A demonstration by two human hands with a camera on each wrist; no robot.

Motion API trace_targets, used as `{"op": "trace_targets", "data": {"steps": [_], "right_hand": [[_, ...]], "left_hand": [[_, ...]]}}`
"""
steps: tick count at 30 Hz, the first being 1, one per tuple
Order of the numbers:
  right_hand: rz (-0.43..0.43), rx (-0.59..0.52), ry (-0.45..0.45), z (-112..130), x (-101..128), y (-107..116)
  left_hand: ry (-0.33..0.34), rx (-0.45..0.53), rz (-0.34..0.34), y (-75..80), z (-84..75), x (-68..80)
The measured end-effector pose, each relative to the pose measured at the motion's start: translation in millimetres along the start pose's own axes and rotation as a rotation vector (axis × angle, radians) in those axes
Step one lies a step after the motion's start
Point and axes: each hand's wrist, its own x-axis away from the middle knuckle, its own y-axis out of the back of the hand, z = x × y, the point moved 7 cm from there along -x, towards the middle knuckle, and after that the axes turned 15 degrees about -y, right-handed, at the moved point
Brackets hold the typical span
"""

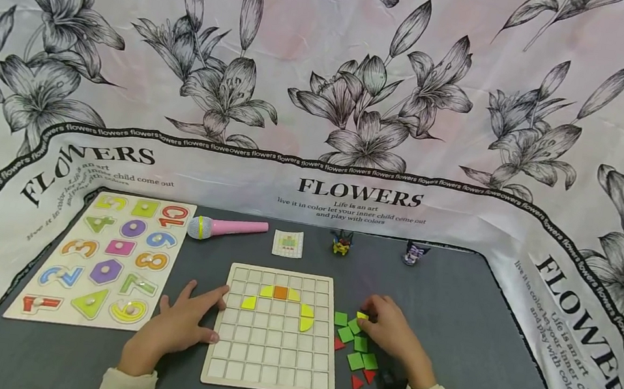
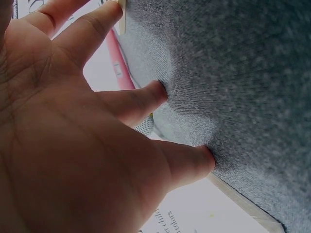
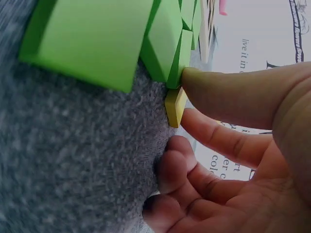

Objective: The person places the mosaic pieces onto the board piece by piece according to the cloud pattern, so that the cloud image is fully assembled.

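My left hand (image 1: 177, 321) lies with fingers spread at the left side of a wooden grid board (image 1: 266, 386). Its thumb and forefinger touch the board's edge, while other fingertips press the grey cloth in the left wrist view. An orange square tile (image 1: 280, 293) and several yellow rounded tiles (image 1: 305, 325) form an arch in the grid. Right of the board, my right hand (image 1: 389, 326) pinches a small yellow tile (image 3: 174, 108) between thumb and forefinger, low at the cloth. The thumb also lies against a green square tile (image 3: 181, 58); the remaining fingers are curled.
Several green tiles (image 1: 355, 361) and red triangles (image 1: 357, 382) lie loose right of the board. A number puzzle board (image 1: 69, 287) stands at left. Along the back are a pink toy microphone (image 1: 236, 228), a pattern card (image 1: 288, 244) and two small figurines (image 1: 342, 243).
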Motion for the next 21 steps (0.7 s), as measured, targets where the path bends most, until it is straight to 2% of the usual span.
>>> {"op": "trace_targets", "data": {"steps": [5, 9, 16, 21], "right_hand": [[0.013, -0.017, -0.025, 6, -2, -6], [0.014, -0.017, -0.013, 6, 2, -7], [0.037, -0.047, 0.004, -7, 13, 4], [0.053, -0.023, -0.003, -13, 13, 1]], "left_hand": [[0.015, -0.002, -0.013, 5.7, 2.9, 3.4], [0.008, 0.002, -0.024, 4.7, 4.5, 3.1], [-0.021, 0.027, -0.038, -1.1, 3.6, -0.7], [-0.023, 0.026, -0.044, 0.5, 1.3, 0.6]]}}
